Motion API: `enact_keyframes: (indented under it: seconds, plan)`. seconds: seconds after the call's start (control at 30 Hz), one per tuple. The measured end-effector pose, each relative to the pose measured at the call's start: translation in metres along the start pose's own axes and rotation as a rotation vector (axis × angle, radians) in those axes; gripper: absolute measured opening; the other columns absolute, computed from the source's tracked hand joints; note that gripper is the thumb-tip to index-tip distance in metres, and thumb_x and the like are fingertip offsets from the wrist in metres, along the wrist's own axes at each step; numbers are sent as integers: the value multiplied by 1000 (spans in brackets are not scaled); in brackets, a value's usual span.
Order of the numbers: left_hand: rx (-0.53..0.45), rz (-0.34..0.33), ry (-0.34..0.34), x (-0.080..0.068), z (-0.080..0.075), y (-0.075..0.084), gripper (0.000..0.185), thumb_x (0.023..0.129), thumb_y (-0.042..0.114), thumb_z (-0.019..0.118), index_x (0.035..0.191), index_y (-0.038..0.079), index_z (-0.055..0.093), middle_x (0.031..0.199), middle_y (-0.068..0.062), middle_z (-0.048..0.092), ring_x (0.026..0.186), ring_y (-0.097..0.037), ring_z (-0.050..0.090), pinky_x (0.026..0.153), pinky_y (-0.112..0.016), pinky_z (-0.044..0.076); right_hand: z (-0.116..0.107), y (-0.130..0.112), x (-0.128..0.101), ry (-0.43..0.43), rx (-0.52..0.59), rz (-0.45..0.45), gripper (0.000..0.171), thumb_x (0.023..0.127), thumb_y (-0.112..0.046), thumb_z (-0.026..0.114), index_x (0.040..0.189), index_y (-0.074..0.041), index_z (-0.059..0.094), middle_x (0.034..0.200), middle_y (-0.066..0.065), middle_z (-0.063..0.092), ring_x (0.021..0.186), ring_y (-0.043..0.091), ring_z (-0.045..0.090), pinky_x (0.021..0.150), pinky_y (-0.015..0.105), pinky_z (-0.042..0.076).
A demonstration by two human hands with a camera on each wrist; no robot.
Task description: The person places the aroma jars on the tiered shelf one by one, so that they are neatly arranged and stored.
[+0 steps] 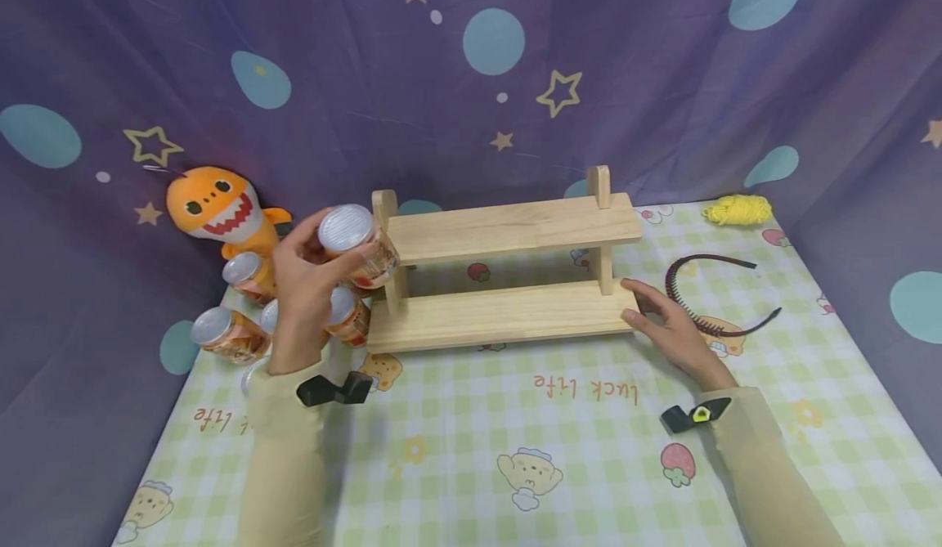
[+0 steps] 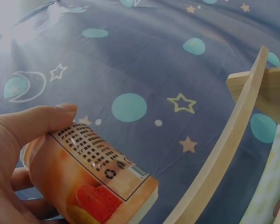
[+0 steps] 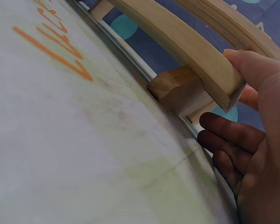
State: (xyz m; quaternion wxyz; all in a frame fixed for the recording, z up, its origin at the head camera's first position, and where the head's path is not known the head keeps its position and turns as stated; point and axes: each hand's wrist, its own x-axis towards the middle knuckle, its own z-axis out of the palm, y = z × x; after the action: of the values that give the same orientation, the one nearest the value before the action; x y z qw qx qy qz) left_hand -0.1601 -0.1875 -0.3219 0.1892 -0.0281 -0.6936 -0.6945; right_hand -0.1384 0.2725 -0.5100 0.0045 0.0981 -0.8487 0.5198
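My left hand [image 1: 300, 285] holds a can [image 1: 352, 232] with a pale, ridged lid and an orange printed label. The can is raised beside the left end of a two-tier wooden shelf [image 1: 508, 228]. In the left wrist view the thumb lies over the can's label [image 2: 100, 161], with fingers around the far side. My right hand [image 1: 673, 330] grips the right end of the lower board [image 1: 500, 314]. In the right wrist view the thumb [image 3: 256, 65] lies on the board's end, while the lower fingers [image 3: 233, 133] curl loosely below it.
Several similar cans [image 1: 231, 334] stand left of the shelf, partly hidden by the left arm. Behind them sits an orange shark plush [image 1: 213, 204]. A dark toothed headband [image 1: 673, 285] and a yellow yarn bundle [image 1: 738, 210] lie at right. A patterned curtain [image 1: 331, 146] rises behind.
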Motion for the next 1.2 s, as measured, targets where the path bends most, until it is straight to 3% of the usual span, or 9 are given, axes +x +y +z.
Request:
enact_keyframes:
  seconds: [0.27, 0.47, 0.67, 0.9, 1.2]
  plan:
    - [-51, -37, -84, 4, 21, -3, 52, 74, -12, 77, 123, 4, 67, 108, 1, 69, 96, -12, 65, 80, -19, 55, 0, -1, -1, -1, -4, 22, 52, 101, -25, 60, 150, -12, 46, 144, 18, 55, 107, -13, 52, 91, 8, 39]
    - [-86, -14, -134, 8, 37, -6, 55, 74, -11, 77, 126, 1, 65, 112, 0, 68, 100, -15, 65, 84, -21, 55, -1, -3, -1, 0, -11, 32, 53, 101, -26, 60, 150, -12, 45, 144, 17, 56, 106, -13, 52, 91, 9, 39]
    - [-60, 4, -156, 11, 53, -10, 55, 73, -12, 77, 125, -4, 64, 105, 5, 68, 96, -11, 64, 84, -21, 54, -1, -4, -1, -6, -8, 38, 53, 101, -26, 60, 150, -13, 45, 144, 17, 56, 106, -12, 52, 91, 10, 40]
    - [-14, -32, -193, 13, 75, -14, 57, 74, -7, 79, 128, -3, 62, 105, 6, 66, 96, -8, 64, 83, -19, 53, -1, -3, 0, -6, -14, 44, 53, 102, -27, 59, 151, -14, 44, 144, 17, 56, 106, -12, 52, 92, 11, 40]
    - [-3, -62, -242, 15, 107, -17, 59, 76, -4, 80, 131, -2, 60, 115, -9, 64, 97, -8, 61, 82, -19, 52, -1, -2, -1, -6, 1, 29, 52, 101, -25, 60, 150, -14, 45, 145, 18, 55, 107, -13, 52, 92, 9, 39]
